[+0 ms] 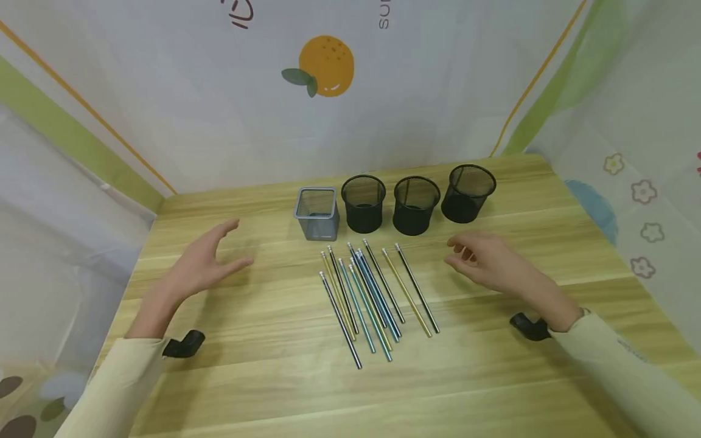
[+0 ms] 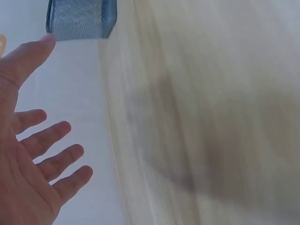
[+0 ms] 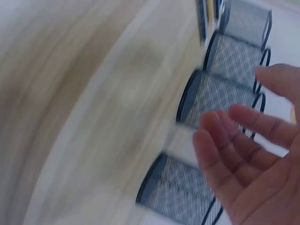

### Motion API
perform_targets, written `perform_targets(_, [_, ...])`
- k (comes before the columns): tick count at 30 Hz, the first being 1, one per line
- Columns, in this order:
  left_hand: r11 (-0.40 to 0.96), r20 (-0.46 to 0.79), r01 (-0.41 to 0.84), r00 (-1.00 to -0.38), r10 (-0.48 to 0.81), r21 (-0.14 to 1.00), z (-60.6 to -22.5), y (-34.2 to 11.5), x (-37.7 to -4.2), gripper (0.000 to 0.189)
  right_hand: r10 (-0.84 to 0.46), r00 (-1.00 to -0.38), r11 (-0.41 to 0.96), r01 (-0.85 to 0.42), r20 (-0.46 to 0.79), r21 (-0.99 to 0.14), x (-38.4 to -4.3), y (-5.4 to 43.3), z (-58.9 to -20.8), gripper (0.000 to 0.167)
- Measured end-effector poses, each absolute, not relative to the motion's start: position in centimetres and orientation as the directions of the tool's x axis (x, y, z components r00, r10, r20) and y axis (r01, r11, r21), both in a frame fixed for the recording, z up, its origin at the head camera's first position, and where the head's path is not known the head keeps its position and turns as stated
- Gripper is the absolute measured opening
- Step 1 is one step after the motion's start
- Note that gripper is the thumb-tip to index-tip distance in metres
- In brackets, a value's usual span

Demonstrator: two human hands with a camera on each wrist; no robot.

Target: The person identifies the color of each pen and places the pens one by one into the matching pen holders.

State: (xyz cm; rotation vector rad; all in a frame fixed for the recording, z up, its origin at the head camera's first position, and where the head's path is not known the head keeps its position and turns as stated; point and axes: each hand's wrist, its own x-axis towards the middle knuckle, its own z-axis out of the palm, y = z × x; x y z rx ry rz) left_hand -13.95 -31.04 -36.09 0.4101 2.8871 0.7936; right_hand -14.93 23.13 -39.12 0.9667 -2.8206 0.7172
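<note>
My left hand [image 1: 199, 261] hovers over the left part of the table, thumb and fingers spread with nothing between them. On the other side my right hand [image 1: 490, 261] is held in the air, fingers loosely bent and holding nothing, just in front of the rightmost black mesh cup [image 1: 464, 204]. Between the hands lies a loose group of pencils [image 1: 358, 304] in dark, gold, blue and teal, metal ends pointing away from me. Behind them stand a square grey mesh holder [image 1: 319, 219] and two more round black mesh cups, a left one [image 1: 364, 213] and a middle one [image 1: 414, 213].
The wood-grain table [image 1: 274, 389] runs back to a white printed sheet [image 1: 219, 121] hanging along its far edge. More printed sheet [image 1: 662, 182] hangs at the right side. Black wrist mounts [image 1: 185, 345] sit at both sleeve cuffs.
</note>
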Motion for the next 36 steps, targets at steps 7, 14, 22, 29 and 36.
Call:
perform_targets(7, [0.693, -0.067, 0.221, -0.93, 0.362, 0.686, -36.9, -27.0, -19.3, 0.103, -0.532, -0.843, 0.697, -0.493, 0.086, -0.521, -15.2, 18.9, -39.5, 0.012])
perform_targets(14, [0.48, -0.06, 0.164, -0.907, 0.418, 0.862, -38.2, -24.4, -22.9, 0.099, -0.453, -0.891, 0.764, -0.371, -0.03, -0.528, -16.0, 16.1, -40.1, 0.018])
perform_targets(22, [0.303, -0.073, 0.069, -0.899, 0.433, 0.95, -39.2, -23.6, -23.9, 0.099, -0.439, -0.892, 0.804, -0.339, -0.104, -0.489, -16.0, 15.2, -40.9, 0.029])
perform_targets(29, [0.222, -0.039, 0.069, -0.892, 0.449, 0.972, -40.2, -23.1, -24.2, 0.092, -0.433, -0.895, 0.806, -0.332, -0.106, -0.489, -15.9, 15.0, -40.9, 0.026])
perform_targets(36, [0.173, 0.022, 0.113, -0.888, 0.459, 0.978, -40.9, -22.1, -24.5, 0.083, -0.433, -0.893, 0.815, -0.328, -0.126, -0.479, -16.2, 14.9, -41.0, 0.021])
